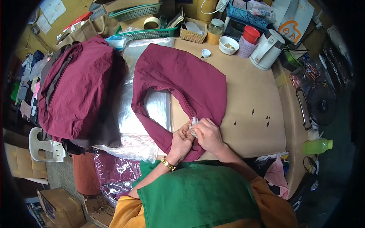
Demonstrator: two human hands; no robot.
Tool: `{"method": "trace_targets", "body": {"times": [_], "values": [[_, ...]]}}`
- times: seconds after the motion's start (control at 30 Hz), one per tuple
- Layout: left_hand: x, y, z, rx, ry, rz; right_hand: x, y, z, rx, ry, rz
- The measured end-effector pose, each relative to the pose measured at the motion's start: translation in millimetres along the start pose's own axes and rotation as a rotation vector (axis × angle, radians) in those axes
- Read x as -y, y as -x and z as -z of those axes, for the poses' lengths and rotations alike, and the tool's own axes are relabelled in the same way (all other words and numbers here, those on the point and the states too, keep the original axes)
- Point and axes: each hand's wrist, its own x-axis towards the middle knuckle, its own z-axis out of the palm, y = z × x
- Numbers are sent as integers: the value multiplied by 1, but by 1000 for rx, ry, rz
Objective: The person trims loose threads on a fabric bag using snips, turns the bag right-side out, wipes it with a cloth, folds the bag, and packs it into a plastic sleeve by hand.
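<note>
A maroon garment [182,68] lies spread on the table, one narrow part looping down its left side toward me. At its lower edge my left hand [181,141] and my right hand [208,135] meet, fingers closed. Between them sticks up a small crumpled white cloth or tissue [195,122], pinched from both sides and touching the maroon fabric. My fingertips partly cover it, so its exact kind does not show. A gold watch [167,163] is on my left wrist.
Folded maroon and dark garments [80,91] are piled at left, beside clear plastic bags [142,110]. Along the back stand a green basket [148,33], a jar [215,30], a white bowl [229,45] and a white kettle [267,49]. A green bottle [317,146] is at right.
</note>
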Motion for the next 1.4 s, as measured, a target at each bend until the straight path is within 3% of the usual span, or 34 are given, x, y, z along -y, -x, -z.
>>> {"method": "trace_targets", "body": {"times": [0.13, 0.2, 0.23, 0.27, 0.3, 0.33, 0.37, 0.43, 0.47, 0.53, 0.57, 0.63, 0.67, 0.73, 0.77, 0.83, 0.87, 0.9, 0.93, 0.97, 1.0, 1.07, 1.1, 1.17, 1.27, 1.4], "values": [[-3, 2, -5, -32, 39, -1, 0, 26, 33, 187, 19, -67], [-7, 2, 1, 36, -188, -128, -9, 7, 63, 299, -63, -198], [-24, 3, 1, 44, -196, -141, -39, 6, 61, 203, -296, -423], [-54, 11, -2, 141, -500, -133, -34, -27, 74, 19, -364, -512], [-79, 18, -4, 235, -800, -120, -50, -55, 83, -106, -460, -452], [-95, 20, -1, 147, -949, -182, -60, -88, 95, -151, -212, -496], [-112, 20, 1, -70, -1148, -189, -79, -116, 100, -203, -221, -443], [-117, -3, 41, -451, -1332, -826, -125, -163, 97, -207, -50, -316], [-134, -7, 48, -583, -1473, -739, -134, -171, 93, -213, -55, -308], [-141, -18, 76, -710, -1575, -619, -118, -184, 88, -370, 247, -80], [-139, -22, 91, -709, -1571, -584, -92, -172, 88, -330, 232, -231], [-132, -26, 107, -701, -1566, -547, -4, -140, 93, 258, 111, -638], [-128, -28, 111, -670, -1517, -554, 2, -106, 75, 285, 126, -345], [-127, -25, 118, -636, -1467, -566, 11, -36, 43, 527, 383, -156], [-127, -21, 122, -571, -1467, -580, -4, -14, 36, 546, 268, -172], [-133, 2, 119, -469, -1514, -571, -29, -1, 70, 371, 343, -25], [-136, 21, 119, -380, -1617, -286, -31, -5, 104, 347, 317, -136], [-135, 42, 126, -124, -1599, -130, -28, -7, 137, 467, 274, -127], [-133, 62, 130, 73, -1596, -36, -16, -12, 167, 591, 230, -268], [-166, 79, 98, 158, -1356, 227, -10, -16, 185, 561, 57, -398], [-164, 76, 100, 167, -1357, 228, -16, -19, 194, 461, -37, -346], [-150, 68, 108, -222, -1218, -283, -37, -25, 188, 72, -135, -451], [-140, 54, 108, -231, -1136, -377, -58, -28, 179, 75, -135, -452], [-130, 22, 91, -215, -779, -441, -104, -35, 158, -110, -344, -502], [-113, -27, 90, -364, -658, -588, -115, -52, 137, -17, -441, -490], [-108, -48, 120, -367, -535, -406, -161, -48, 122, 34, -459, -670]]}}
